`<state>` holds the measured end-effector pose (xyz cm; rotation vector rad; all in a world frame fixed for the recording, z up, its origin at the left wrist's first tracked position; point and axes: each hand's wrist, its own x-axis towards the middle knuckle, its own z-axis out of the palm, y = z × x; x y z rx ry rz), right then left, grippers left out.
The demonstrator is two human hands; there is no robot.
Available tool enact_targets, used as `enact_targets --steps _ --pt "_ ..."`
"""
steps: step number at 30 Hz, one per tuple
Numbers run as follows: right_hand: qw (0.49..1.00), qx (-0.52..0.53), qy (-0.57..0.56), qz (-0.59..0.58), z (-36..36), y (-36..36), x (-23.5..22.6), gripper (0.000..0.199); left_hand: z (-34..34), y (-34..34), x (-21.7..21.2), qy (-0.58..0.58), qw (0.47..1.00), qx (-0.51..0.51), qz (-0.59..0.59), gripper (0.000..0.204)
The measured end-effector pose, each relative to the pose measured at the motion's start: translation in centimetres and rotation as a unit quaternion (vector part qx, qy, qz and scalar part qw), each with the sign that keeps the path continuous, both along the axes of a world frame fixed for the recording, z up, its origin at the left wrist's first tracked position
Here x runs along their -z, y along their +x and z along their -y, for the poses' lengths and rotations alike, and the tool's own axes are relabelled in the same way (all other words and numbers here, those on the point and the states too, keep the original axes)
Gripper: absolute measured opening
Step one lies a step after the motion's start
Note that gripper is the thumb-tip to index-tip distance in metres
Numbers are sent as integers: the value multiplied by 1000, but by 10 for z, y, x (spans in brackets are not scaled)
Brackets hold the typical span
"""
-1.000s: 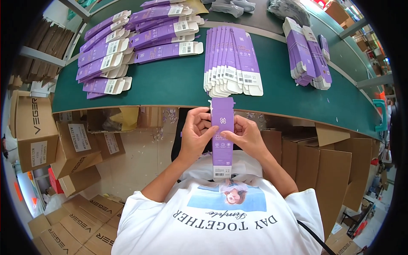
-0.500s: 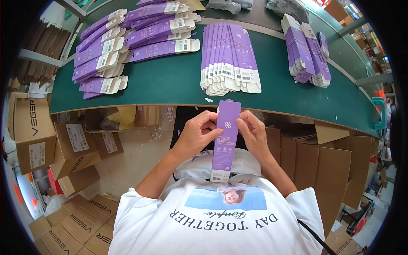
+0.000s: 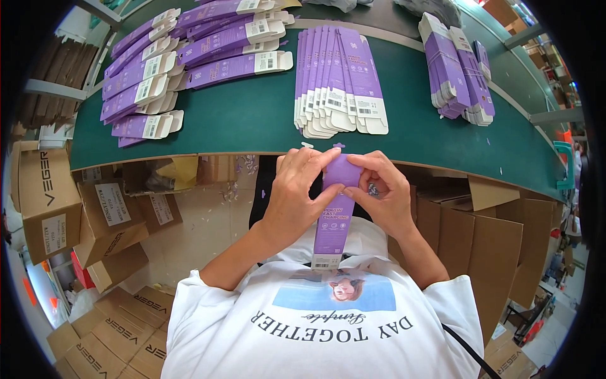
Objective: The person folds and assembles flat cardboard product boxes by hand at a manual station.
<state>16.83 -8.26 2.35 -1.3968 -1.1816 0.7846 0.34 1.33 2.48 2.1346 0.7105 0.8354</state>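
Head view: a person stands at the near edge of a long green table (image 3: 240, 123), both hands raised in front of the chest.
Held thing: a flat purple carton (image 3: 334, 218) – long and narrow, hanging upright below the table edge, its white-labelled lower end just above the white shirt (image 3: 328, 328).
Left hand (image 3: 293, 192): fingers curled around the carton's left edge near the top, thumb and fingertips pinching it.
Right hand (image 3: 382, 192): fingers bent and closed on the carton's upper right edge, pressing at the top flap.
Hands together: they meet at the carton's upper end, almost touching – the lower half of the carton hangs free between the forearms.
Table, middle: a fanned row of flat cartons (image 3: 338, 82), purple with white flaps, lies straight ahead of the hands.
Table, left: folded purple boxes (image 3: 183, 63) lie in overlapping rows, white labels facing up.
Table, right: a leaning stack of purple cartons (image 3: 457, 66) sits well apart from the hands.
Floor, left: brown cardboard boxes (image 3: 82, 215) are piled under and beside the table.
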Motion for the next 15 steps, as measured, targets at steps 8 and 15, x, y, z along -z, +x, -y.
enact_targets --steps 8,15 --pt "998 -52 -3 23 13 13 -8 42 3 -8 -11 9 998 50 26 33" --pt "997 32 31 64 19 1 -9 26 13 0 -2 -181 977 35 107 23"
